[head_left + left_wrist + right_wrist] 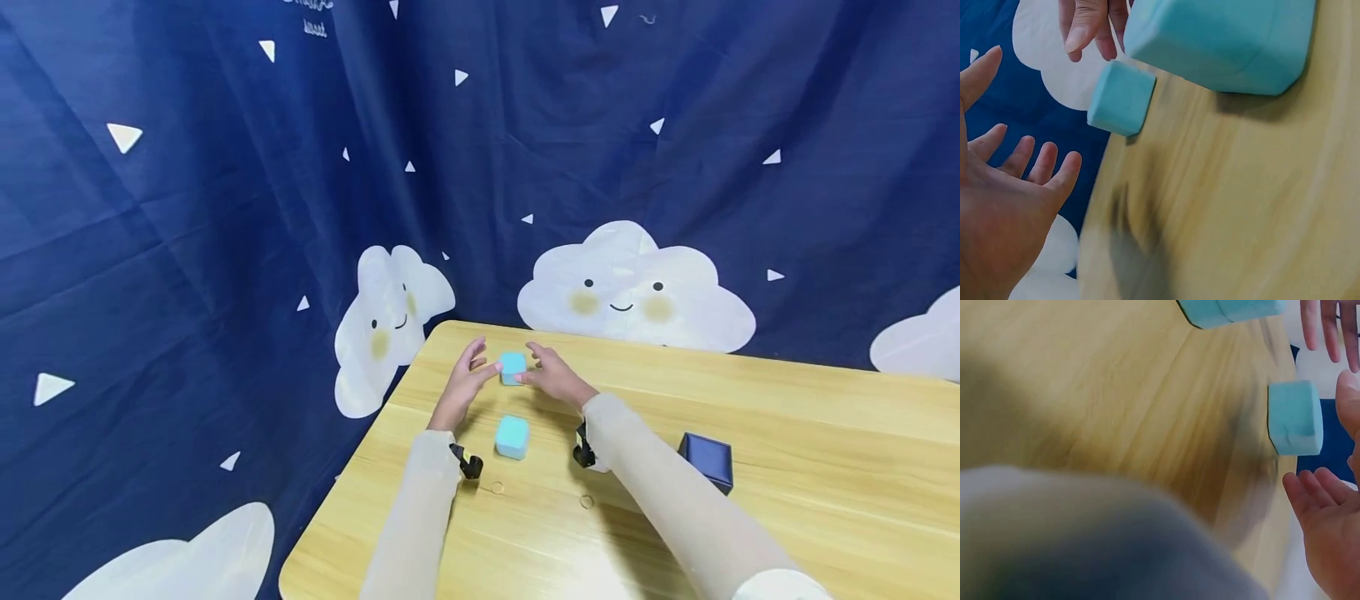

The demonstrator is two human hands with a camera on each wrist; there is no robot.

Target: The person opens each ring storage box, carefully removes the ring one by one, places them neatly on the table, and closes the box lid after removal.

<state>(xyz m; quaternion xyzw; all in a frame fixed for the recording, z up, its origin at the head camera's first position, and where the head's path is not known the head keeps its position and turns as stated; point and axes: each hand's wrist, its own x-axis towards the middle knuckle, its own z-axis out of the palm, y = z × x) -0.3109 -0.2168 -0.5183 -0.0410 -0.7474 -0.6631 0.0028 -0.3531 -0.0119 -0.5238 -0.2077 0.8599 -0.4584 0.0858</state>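
Observation:
Two turquoise rounded boxes stand on the table one behind the other, the far box (pixel 513 363) and the near box (pixel 512 437). My left hand (pixel 463 383) is at the left of the far box, fingers spread and relaxed. On its other side is my right hand (pixel 557 377), its thumb overlapping the box's front corner in the head view. In the left wrist view a gap shows between the left fingers (pixel 1044 164) and the far box (pixel 1121 99). The right palm (pixel 1335 537) faces the same box in the right wrist view, nothing gripped.
On the wooden table (pixel 825 433), a thin ring (pixel 498 493) lies in front of the near box, with a second ring (pixel 587 508) to its right. A navy box (pixel 707 461) sits beyond the right forearm. A dark blue curtain (pixel 600 150) hangs behind.

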